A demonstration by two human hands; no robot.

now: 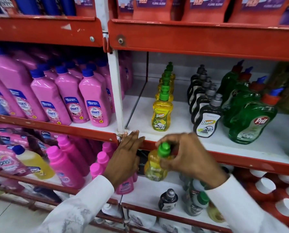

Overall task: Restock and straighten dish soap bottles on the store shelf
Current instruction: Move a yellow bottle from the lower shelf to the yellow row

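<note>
Right hand (187, 155) grips yellow soap bottle (154, 167) by its green cap, upright, just below shelf edge (241, 158). Matching bottle row (164, 105) sits up & ahead, nearer rt hand. Left hand (125, 157) flat, released, beside bottle.

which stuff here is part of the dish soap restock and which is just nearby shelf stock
Job:
yellow green-capped soap bottle held by the right hand
row of yellow green-capped bottles
dark grey-capped bottles
green Pril bottles
left hand, on the red shelf edge

Nearby:
pink blue-capped Shakti bottles
red pouches
</note>
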